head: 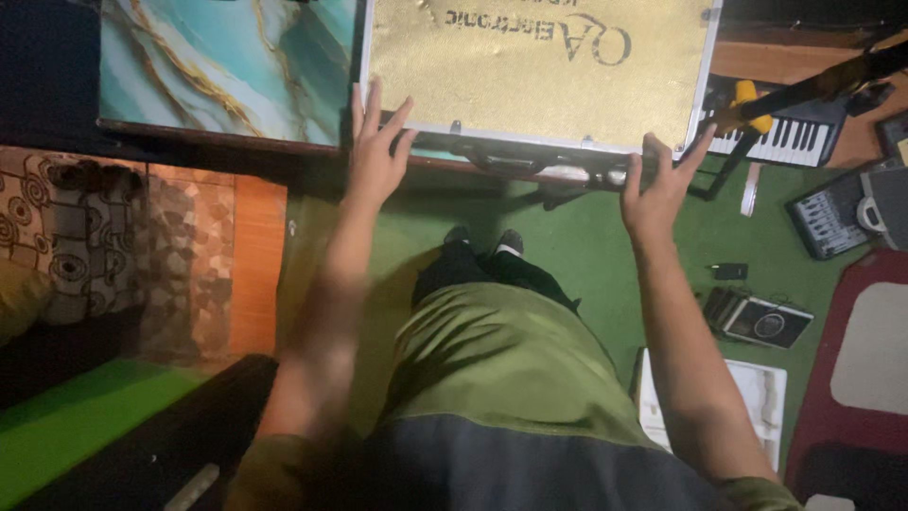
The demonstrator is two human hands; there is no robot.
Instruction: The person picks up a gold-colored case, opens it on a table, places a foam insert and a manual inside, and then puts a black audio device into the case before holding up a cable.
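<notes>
A flat rectangular gold case (539, 71) with silver metal edging lies on the marbled teal table (227, 61), dark lettering across its lid (upside down here). Right of the case, on the floor, lies a white rectangular packaging tray (757, 397).

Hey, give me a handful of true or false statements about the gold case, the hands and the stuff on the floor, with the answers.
1. Both hands touch the gold case. True: left hand and right hand rest at its near edge.
2. The case lies on the green floor. False: it sits on a marbled teal table.
3. A piano keyboard lies to the right. True.
4. The right hand grips a mug. False: its fingers are spread on the case.
</notes>
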